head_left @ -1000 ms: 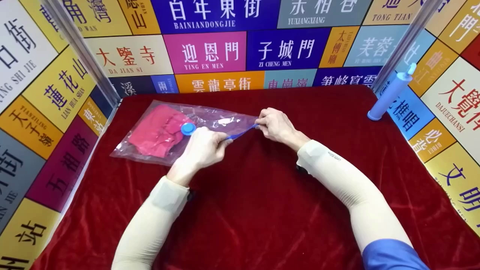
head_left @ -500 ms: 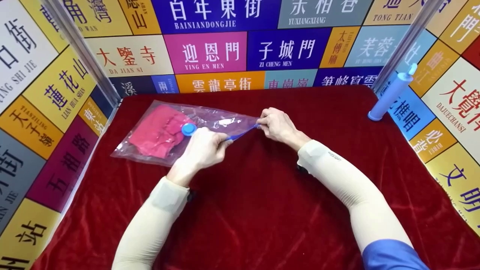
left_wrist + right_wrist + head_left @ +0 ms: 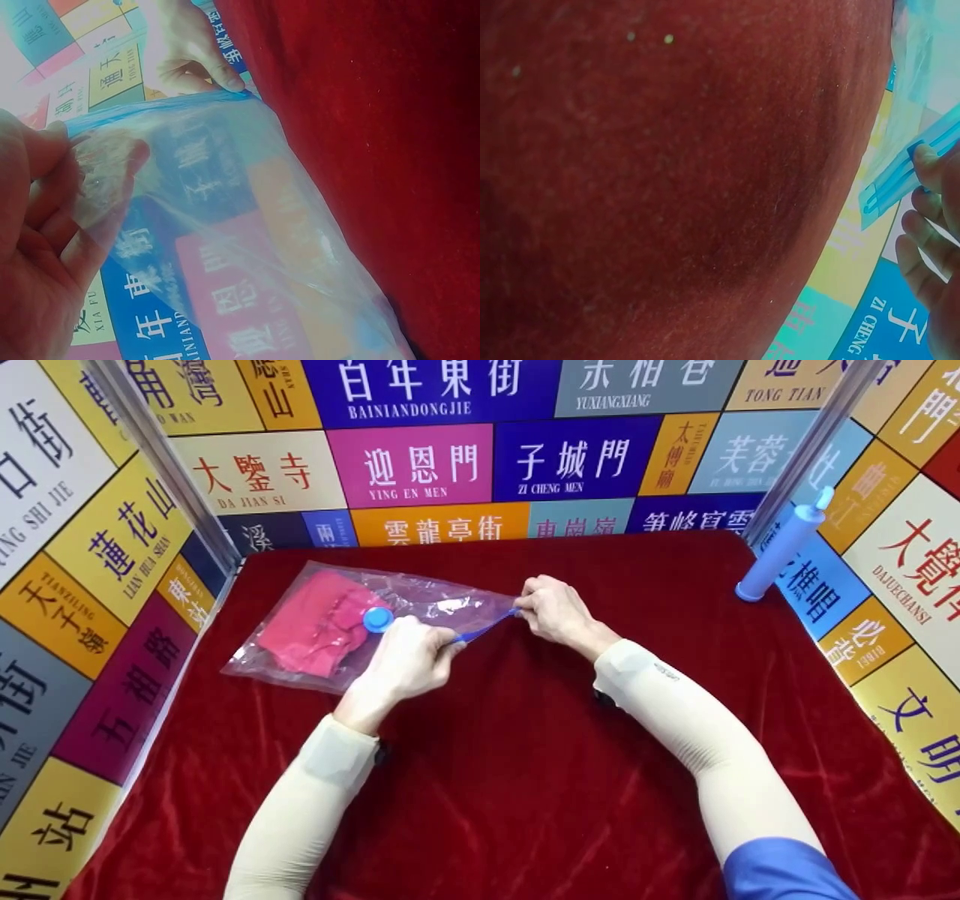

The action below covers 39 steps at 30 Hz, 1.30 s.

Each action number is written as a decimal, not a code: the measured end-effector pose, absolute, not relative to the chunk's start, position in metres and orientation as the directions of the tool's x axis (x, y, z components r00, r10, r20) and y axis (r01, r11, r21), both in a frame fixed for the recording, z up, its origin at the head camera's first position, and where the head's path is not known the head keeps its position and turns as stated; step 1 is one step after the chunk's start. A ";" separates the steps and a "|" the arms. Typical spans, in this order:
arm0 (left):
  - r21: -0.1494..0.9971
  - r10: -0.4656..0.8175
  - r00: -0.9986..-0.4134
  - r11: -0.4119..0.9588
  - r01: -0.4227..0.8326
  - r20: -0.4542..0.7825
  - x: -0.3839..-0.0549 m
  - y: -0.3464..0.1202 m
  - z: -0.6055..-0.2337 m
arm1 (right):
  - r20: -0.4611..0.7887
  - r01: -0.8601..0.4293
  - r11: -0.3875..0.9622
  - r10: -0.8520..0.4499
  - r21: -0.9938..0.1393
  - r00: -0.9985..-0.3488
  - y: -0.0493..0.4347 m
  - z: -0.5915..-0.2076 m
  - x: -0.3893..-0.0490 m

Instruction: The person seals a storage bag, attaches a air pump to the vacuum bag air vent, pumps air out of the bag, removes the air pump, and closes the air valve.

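A clear plastic storage bag (image 3: 427, 589) lies at the left, a folded pink cloth item (image 3: 315, 622) inside it. On its face sits a round blue valve cap (image 3: 378, 619), beside my left hand. The bag's blue zip edge (image 3: 480, 630) stretches between both hands. My left hand (image 3: 412, 658) pinches that edge, thumb on one side; in the left wrist view its fingers show through the film (image 3: 225, 195). My right hand (image 3: 556, 611) pinches the edge near its right corner. In the right wrist view, the thumb (image 3: 928, 166) presses the blue strip close to a darker blue piece (image 3: 915, 150).
A light blue hand pump (image 3: 780, 553) stands upright at the back right of the table. Dark red velvet cloth (image 3: 525, 780) covers the table. Panels printed with place names (image 3: 420, 465) enclose the back and sides, with metal posts (image 3: 161, 457) at the corners.
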<state>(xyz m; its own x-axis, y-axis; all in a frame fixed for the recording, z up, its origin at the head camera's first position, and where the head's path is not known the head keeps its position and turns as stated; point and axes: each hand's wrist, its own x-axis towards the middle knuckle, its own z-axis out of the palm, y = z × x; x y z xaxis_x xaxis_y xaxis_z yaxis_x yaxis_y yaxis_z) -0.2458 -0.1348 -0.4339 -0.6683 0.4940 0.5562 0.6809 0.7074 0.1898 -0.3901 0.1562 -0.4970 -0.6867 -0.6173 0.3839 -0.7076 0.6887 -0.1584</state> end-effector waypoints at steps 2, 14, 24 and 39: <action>0.190 0.496 -0.667 0.705 0.683 0.556 -0.245 -0.135 -0.434 | 0.382 -0.704 0.693 -0.615 -0.157 -0.690 0.156 -0.498 -0.391; 0.202 0.515 -0.660 0.684 0.701 0.547 -0.244 -0.135 -0.432 | 0.362 -0.681 0.716 -0.601 -0.154 -0.713 0.158 -0.498 -0.393; 0.182 0.520 -0.650 0.687 0.704 0.554 -0.243 -0.135 -0.429 | 0.371 -0.685 0.713 -0.602 -0.150 -0.707 0.160 -0.500 -0.395; 0.176 0.518 -0.640 0.683 0.709 0.568 -0.241 -0.137 -0.428 | 0.360 -0.677 0.722 -0.599 -0.144 -0.716 0.163 -0.502 -0.398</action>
